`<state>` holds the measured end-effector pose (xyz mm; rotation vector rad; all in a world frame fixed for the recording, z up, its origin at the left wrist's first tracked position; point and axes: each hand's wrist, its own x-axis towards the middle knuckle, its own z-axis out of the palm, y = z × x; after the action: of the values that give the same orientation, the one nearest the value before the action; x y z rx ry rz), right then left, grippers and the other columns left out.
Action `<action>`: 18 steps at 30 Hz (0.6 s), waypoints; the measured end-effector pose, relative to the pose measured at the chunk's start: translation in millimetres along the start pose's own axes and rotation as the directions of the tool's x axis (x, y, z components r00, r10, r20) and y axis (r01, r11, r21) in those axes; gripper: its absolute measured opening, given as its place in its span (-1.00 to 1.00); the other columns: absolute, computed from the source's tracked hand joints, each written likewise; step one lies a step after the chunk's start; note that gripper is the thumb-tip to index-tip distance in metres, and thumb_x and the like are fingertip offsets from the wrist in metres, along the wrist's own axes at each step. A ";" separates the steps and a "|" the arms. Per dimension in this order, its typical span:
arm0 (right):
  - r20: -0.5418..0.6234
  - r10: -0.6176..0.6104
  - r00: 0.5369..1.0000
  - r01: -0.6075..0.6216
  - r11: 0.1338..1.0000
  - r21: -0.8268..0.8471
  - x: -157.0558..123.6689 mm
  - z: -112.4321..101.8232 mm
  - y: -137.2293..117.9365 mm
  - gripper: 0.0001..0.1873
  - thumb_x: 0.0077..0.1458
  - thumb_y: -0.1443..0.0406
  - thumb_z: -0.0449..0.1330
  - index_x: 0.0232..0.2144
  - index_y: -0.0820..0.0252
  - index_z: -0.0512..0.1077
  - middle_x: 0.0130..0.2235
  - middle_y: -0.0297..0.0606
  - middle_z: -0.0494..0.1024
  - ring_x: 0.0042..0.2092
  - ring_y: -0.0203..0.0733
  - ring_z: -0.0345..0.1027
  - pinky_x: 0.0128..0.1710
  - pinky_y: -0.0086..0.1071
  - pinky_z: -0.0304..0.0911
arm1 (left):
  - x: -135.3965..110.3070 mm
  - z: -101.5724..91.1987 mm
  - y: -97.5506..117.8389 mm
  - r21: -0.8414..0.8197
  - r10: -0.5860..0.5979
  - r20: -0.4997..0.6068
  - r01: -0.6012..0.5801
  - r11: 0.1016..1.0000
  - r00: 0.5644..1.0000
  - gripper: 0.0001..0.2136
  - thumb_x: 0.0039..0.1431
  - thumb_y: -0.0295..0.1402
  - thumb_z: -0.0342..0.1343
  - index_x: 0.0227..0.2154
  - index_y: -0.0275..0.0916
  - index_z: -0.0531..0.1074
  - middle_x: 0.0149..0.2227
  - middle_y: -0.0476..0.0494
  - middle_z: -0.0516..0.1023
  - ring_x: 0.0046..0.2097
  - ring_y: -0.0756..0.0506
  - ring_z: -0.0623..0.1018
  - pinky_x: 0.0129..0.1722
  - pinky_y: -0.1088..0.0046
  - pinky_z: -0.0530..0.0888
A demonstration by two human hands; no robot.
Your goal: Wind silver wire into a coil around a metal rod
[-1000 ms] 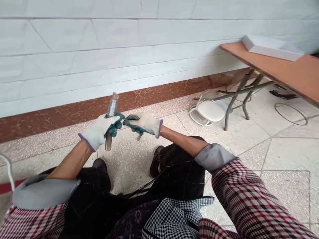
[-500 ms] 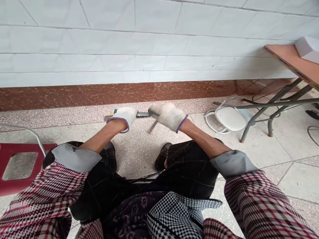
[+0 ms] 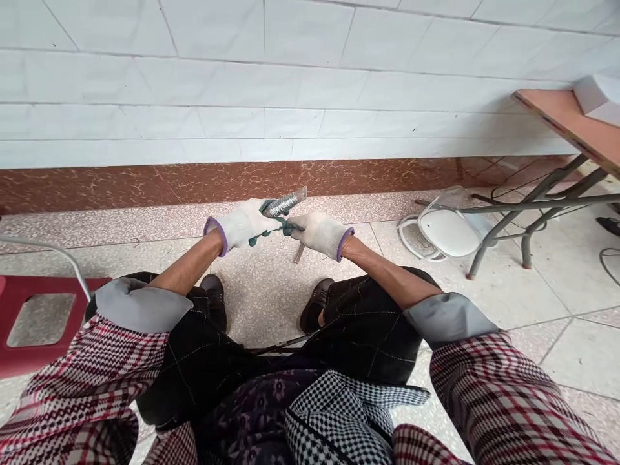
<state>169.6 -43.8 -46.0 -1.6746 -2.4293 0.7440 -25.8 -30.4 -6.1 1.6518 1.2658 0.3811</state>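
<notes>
My left hand (image 3: 245,223), in a white knit glove with green-coated fingers and a purple cuff, is closed around a silver wire-wound rod (image 3: 283,204). The rod tilts up to the right, and a flat, pale end sticks out beyond the windings. My right hand (image 3: 318,232), gloved alike, is closed with its fingertips against those of my left hand. A short brownish bar (image 3: 299,253) pokes out below the right hand and seems to be held in it; its upper part is hidden. Whether anything thin lies between the fingertips is too small to make out.
A tiled wall (image 3: 290,84) with a brown skirting (image 3: 217,183) runs in front of me. On the right stand a white folding stool (image 3: 448,231) and a wooden-topped table (image 3: 571,116) with metal legs. A red plastic seat (image 3: 87,329) is on the left.
The rod has swung from nearly level between both hands to a tilt, its right end now out of my right hand. My left hand has shifted right and turned; the right hand has dropped slightly.
</notes>
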 end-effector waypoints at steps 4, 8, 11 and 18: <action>-0.023 -0.013 1.000 0.014 0.999 0.032 -2.5 -4.4 0.9 -0.81 0.30 0.31 0.17 -0.18 0.14 0.60 -0.25 -0.22 0.64 -0.31 -0.18 0.42 -0.32 -0.36 0.17 | -2.8 2.8 3.3 -0.278 0.032 0.048 -0.017 0.960 0.998 -0.72 0.28 -0.26 0.08 -0.03 -0.25 0.49 -0.50 0.02 0.28 -0.59 0.04 0.18 -0.64 0.47 0.13; -0.061 -0.012 0.998 0.019 0.993 0.114 -3.0 -10.4 9.0 -0.82 0.30 0.34 0.17 -0.20 0.14 0.60 -0.22 -0.24 0.65 -0.24 -0.17 0.45 -0.27 -0.37 0.22 | 5.4 -1.9 -2.5 -0.106 0.026 -0.060 -0.032 0.994 0.998 -0.79 0.24 -0.32 0.15 -0.09 -0.26 0.47 -0.46 -0.03 0.35 -0.54 0.01 0.28 -0.60 0.44 0.20; -0.117 -0.020 0.993 0.035 0.992 0.125 -5.8 -16.0 7.1 -0.82 0.31 0.33 0.17 -0.19 0.12 0.60 -0.25 -0.26 0.64 -0.25 -0.17 0.44 -0.27 -0.36 0.21 | 12.2 -4.3 -8.5 0.260 0.132 -0.060 -0.112 0.959 0.989 -0.78 0.20 -0.30 0.22 -0.12 -0.23 0.49 -0.37 -0.11 0.49 -0.43 -0.05 0.41 -0.45 0.41 0.30; -0.187 0.001 0.982 0.005 1.000 0.030 -11.4 -40.4 10.5 -0.85 0.26 0.30 0.23 -0.30 0.16 0.61 -0.35 -0.25 0.57 -0.31 -0.17 0.39 -0.29 -0.31 0.15 | 13.4 7.9 -5.3 0.466 0.076 0.110 -0.119 0.877 0.991 -0.79 0.06 -0.31 0.31 -0.21 -0.18 0.60 -0.38 -0.16 0.54 -0.28 -0.17 0.51 -0.33 0.34 0.34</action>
<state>197.1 -37.7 -13.2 -1.6499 -2.2807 0.5904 -17.5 -22.9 -18.2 2.1263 1.2757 0.0524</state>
